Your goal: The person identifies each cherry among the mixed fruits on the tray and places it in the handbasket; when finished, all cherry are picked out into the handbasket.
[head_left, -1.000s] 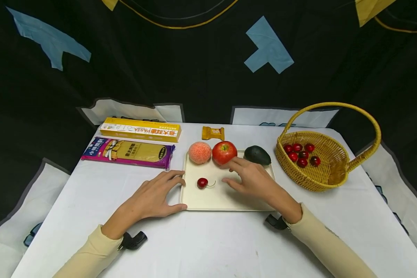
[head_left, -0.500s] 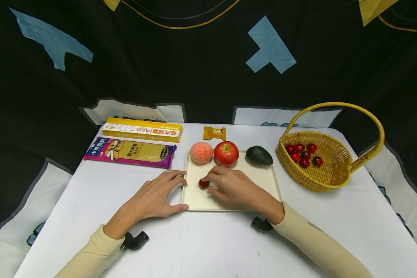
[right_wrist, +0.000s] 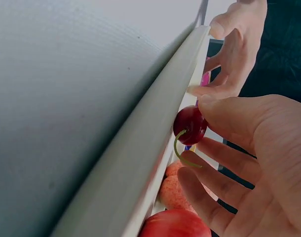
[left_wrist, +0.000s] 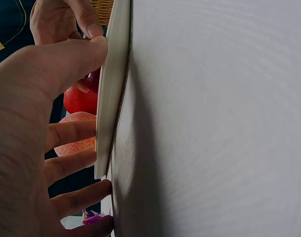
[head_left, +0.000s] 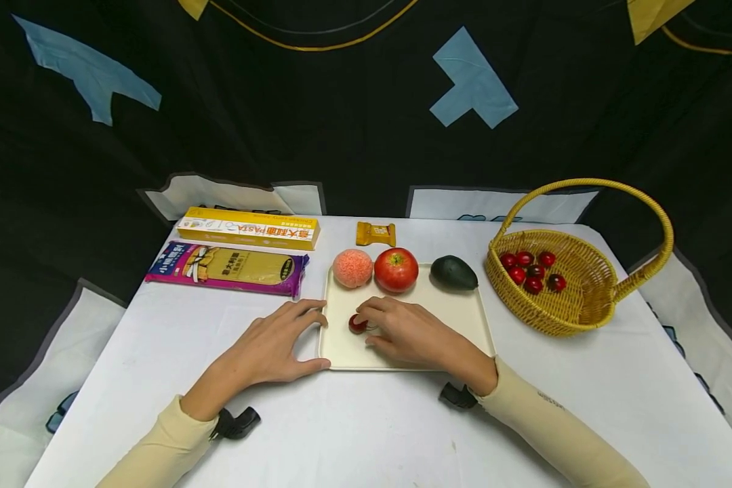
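A dark red cherry (head_left: pixel 356 326) with a thin green stem lies on the cream tray (head_left: pixel 457 318). My right hand (head_left: pixel 409 332) reaches over the tray and holds the cherry (right_wrist: pixel 189 124) between thumb and fingertips, as the right wrist view shows. At the tray's left side my left hand (head_left: pixel 268 349) has its fingers spread, some of their tips against the edge and the thumb at the front left corner. Along the tray's back sit a pink rough-skinned round fruit (head_left: pixel 352 268), a red apple (head_left: pixel 396 270) and a dark green avocado (head_left: pixel 454 273).
A yellow wicker basket (head_left: pixel 506 298) with a tall handle and several cherries (head_left: pixel 533 271) stands right of the tray. Behind the tray lies a small golden packet (head_left: pixel 375 234). Back left are a yellow pasta box (head_left: pixel 250 229) and a purple pasta bag (head_left: pixel 226 269).
My right hand has moved left and toward me from beside the apple to the cherry, and its fingers have closed in on it. The left hand has stayed at the tray's edge.
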